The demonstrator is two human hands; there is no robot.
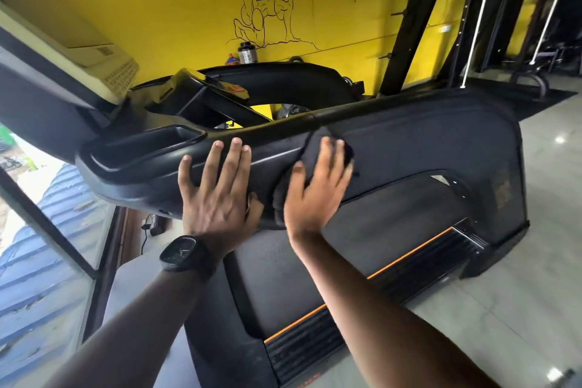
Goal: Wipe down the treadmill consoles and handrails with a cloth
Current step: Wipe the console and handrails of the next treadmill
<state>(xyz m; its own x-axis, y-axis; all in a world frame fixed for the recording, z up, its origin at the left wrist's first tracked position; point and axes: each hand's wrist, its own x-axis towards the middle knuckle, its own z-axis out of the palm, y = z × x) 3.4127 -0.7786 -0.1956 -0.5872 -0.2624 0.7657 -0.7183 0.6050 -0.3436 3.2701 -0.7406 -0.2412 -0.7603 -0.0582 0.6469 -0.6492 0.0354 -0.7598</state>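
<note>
Right hand (318,189) presses the dark cloth (310,143) flat on the console (141,179) side, just under the handrail (362,110), fingers (327,151) spread wide for coverage. Left hand (214,195), fingers straight, braces alongside, likely for steadiness.

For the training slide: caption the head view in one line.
Right hand presses a dark cloth against the treadmill handrail while the left hand rests flat beside it.
</note>
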